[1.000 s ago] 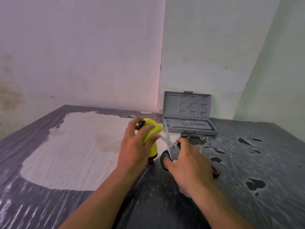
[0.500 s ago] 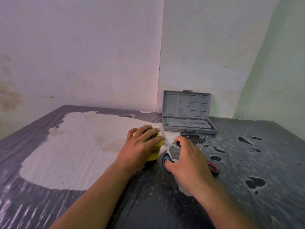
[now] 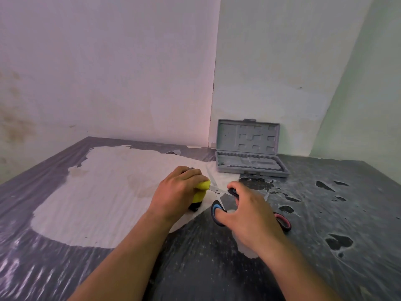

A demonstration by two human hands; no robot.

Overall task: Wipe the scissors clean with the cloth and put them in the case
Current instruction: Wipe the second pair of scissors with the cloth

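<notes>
My left hand (image 3: 176,192) grips a yellow cloth (image 3: 200,191) with a dark underside and presses it round one blade of the scissors (image 3: 214,187). The scissors are spread open, with one blade pointing up past the cloth. My right hand (image 3: 247,216) holds their blue-lined black handles (image 3: 217,210), thumb through one loop. The grey case (image 3: 249,148) stands open at the back against the wall, lid upright, tray empty of scissors.
A second pair of scissors with a red-lined handle (image 3: 283,221) lies just right of my right hand. The table (image 3: 325,235) has a worn dark covering with a large bare pale patch at left. Walls close it in behind.
My left hand has come down from a raised position and slid the cloth along the blade toward the pivot. My right hand stayed on the handles.
</notes>
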